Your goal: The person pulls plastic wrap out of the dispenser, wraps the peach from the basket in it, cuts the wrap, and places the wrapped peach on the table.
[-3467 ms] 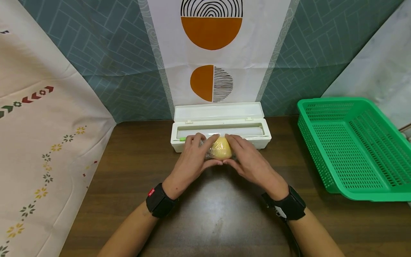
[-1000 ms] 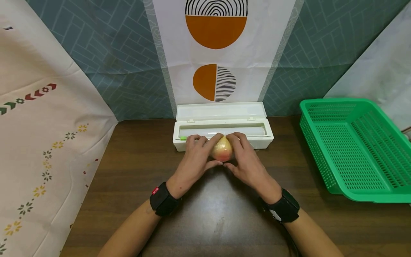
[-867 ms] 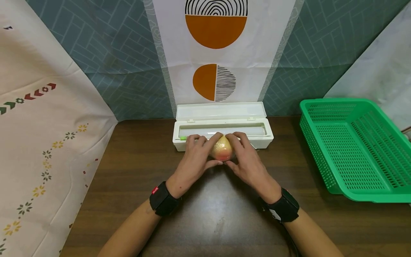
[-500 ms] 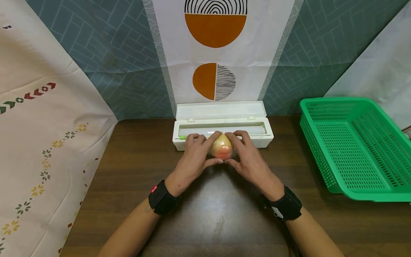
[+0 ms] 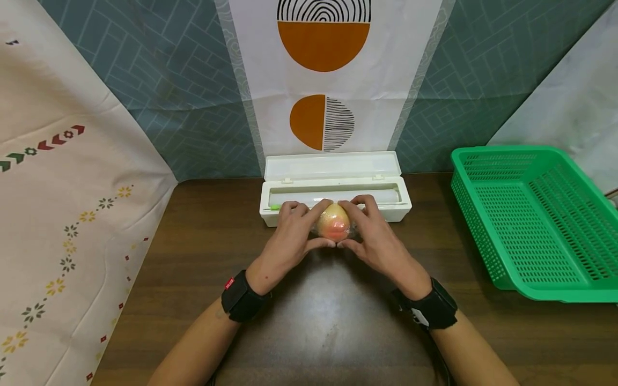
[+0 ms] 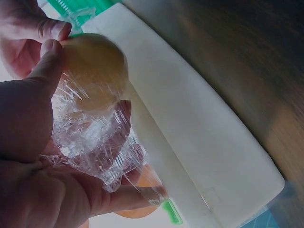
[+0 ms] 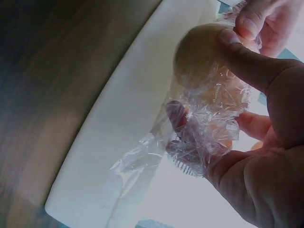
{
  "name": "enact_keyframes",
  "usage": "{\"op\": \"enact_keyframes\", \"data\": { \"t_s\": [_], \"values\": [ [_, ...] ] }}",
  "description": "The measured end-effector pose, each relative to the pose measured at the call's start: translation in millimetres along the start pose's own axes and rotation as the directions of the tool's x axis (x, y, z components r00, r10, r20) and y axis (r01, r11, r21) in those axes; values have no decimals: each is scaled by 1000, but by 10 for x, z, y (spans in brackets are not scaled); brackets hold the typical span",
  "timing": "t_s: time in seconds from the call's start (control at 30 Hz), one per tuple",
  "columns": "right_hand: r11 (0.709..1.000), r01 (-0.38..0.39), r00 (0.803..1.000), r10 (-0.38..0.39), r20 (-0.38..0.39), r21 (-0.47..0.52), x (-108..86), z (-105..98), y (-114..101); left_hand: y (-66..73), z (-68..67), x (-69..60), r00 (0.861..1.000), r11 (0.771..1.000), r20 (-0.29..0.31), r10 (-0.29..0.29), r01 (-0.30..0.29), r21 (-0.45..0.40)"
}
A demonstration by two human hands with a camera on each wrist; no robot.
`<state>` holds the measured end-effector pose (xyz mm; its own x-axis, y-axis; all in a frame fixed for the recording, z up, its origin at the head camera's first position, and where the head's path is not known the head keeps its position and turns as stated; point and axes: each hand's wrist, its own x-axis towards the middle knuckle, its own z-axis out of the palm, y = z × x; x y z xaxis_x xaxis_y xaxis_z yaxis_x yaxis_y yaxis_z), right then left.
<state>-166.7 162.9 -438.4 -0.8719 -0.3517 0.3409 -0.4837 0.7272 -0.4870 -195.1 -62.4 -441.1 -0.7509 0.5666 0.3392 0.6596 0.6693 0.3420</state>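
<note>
A round yellow fruit (image 5: 334, 222) with a pink-red blush is wrapped in clear cling film. Both hands hold it between them, in front of the white film dispenser. My left hand (image 5: 289, 238) grips its left side, thumb below and fingertips on top. My right hand (image 5: 381, 249) grips the right side the same way, and the two thumb tips meet. In the left wrist view, crumpled cling film (image 6: 85, 137) bunches over the left fingers. Gathered cling film (image 7: 209, 114) also shows in the right wrist view, with a loose tail hanging toward the dispenser.
The white film dispenser (image 5: 398, 213) stands at the table's back edge, its lid (image 5: 333, 166) raised. Inside lies a film roll (image 5: 381, 197); a green slider (image 5: 275, 207) sits at its left front. A green basket (image 5: 509, 289) stands at right on the brown table (image 5: 212, 241).
Since the earliest frame the fruit has turned in the hands, from a plain yellow side to the blushed side. Over the last second the fingers shift only slightly around it.
</note>
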Motion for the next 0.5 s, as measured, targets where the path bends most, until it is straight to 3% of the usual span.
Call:
{"op": "enact_keyframes", "data": {
  "t_s": [0.23,0.5],
  "values": [
    [1000,-9,1000,8,24,14,1,-1,6,-4,-19,-2,999,999,25,-23,23,-23],
    [1000,-17,1000,17,-1,11,11,36,6,-12,-8,-4,1000,999,19,-21,21,-35]
  ]
}}
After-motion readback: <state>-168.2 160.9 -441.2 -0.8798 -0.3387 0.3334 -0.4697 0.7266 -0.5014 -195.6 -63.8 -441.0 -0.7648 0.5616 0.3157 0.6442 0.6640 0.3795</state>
